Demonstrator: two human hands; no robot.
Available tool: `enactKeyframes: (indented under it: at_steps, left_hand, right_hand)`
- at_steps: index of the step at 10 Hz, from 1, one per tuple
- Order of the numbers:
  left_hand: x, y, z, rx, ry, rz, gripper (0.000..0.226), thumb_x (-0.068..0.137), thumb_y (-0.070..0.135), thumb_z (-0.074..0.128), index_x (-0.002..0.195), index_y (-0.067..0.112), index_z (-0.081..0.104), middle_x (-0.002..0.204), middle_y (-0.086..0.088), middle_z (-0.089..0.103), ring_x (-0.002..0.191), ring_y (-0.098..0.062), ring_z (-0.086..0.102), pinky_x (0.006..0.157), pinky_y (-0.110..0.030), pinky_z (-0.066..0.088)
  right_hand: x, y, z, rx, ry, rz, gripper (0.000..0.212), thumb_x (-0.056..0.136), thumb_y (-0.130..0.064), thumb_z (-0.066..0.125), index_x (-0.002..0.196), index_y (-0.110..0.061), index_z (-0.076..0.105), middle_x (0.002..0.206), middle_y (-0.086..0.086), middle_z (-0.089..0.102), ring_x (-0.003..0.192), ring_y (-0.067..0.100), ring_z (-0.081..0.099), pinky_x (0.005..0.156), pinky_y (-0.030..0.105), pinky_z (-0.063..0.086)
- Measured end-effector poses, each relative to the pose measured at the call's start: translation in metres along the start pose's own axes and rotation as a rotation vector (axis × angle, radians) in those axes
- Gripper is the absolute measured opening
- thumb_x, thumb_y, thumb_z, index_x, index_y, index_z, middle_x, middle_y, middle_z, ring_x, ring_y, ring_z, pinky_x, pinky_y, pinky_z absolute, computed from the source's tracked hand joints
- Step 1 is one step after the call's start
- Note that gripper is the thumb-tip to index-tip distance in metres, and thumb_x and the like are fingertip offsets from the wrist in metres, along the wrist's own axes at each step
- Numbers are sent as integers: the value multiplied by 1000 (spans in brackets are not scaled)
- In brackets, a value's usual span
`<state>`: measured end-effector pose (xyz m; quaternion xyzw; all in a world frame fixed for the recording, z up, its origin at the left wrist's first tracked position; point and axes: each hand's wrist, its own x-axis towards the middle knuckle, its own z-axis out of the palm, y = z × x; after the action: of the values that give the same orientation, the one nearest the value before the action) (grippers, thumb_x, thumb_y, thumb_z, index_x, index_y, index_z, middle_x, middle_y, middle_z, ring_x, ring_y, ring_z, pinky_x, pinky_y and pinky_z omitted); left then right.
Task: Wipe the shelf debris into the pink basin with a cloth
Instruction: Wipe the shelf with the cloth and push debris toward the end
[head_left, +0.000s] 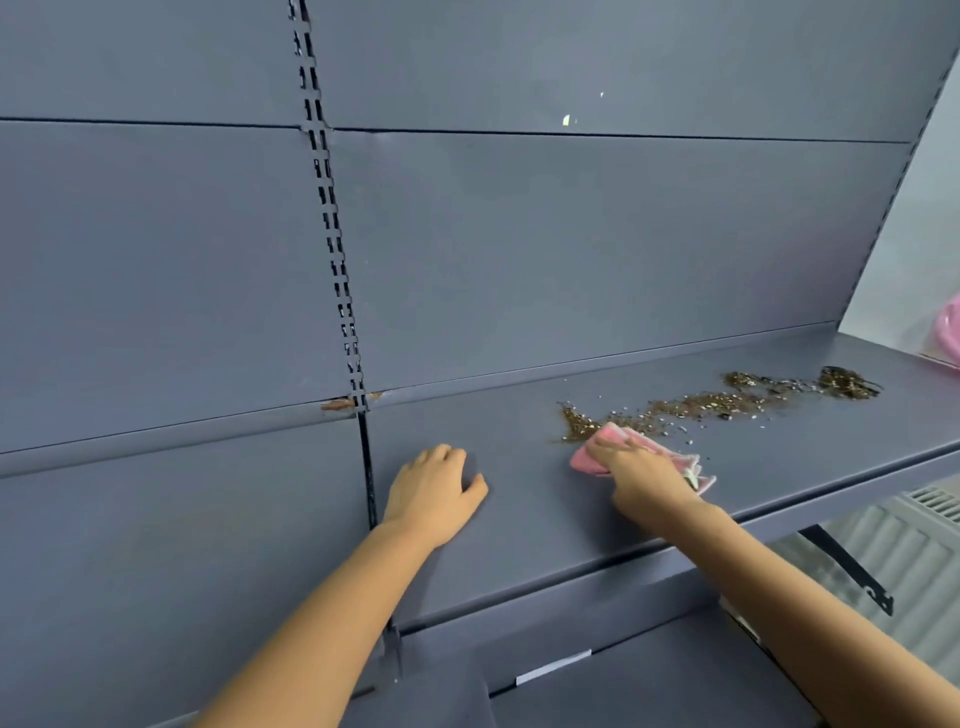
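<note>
A grey metal shelf (519, 499) runs across the view. Brown crumbly debris (727, 402) lies in a long streak toward its right end. My right hand (641, 473) presses a pink cloth (675, 457) flat on the shelf at the left end of the streak. My left hand (434, 491) rests on the shelf to the left, fingers loosely curled, holding nothing. Only a sliver of the pink basin (948, 332) shows, at the far right edge beyond the shelf's end.
The grey back panel (571, 249) rises behind the shelf, with a slotted upright (332, 228) left of centre. A lower shelf (623, 675) lies below. A shelf bracket (852, 571) and a white ribbed radiator (909, 561) sit under the right end.
</note>
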<state>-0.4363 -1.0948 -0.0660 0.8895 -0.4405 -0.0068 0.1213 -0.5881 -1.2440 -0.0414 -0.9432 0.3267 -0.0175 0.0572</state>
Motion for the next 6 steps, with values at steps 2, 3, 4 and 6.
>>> enactKeyframes:
  at_steps: [2,3,4,6]
  left_hand:
    - [1,2,1,2,-5,-20,47,99,35,34,140,12,39,151,0,36,139,-17,33,111,-30,28]
    - [-1,3,1,-2,-1,-26,47,99,34,34,140,12,40,151,-1,36,140,-17,32,112,-30,28]
    - [-3,3,1,-3,-9,-33,46,99,34,34,139,12,40,150,-1,37,139,-18,33,112,-30,28]
    - [-4,-4,-9,-89,34,-78,42,99,29,36,134,8,46,144,-5,45,130,-23,45,106,-33,36]
  right_hand:
    - [30,45,0,35,58,46,61,83,5,40,136,-23,45,140,8,47,130,29,43,103,37,37]
    - [43,54,-5,91,26,35,53,85,5,38,129,-20,53,136,10,51,126,31,48,99,34,40]
    - [45,51,-16,147,52,-33,37,86,4,42,100,-21,65,125,15,61,107,35,57,86,31,43]
    - [-19,-36,-25,192,50,-355,49,80,8,40,90,-35,61,123,0,56,114,24,56,72,16,31]
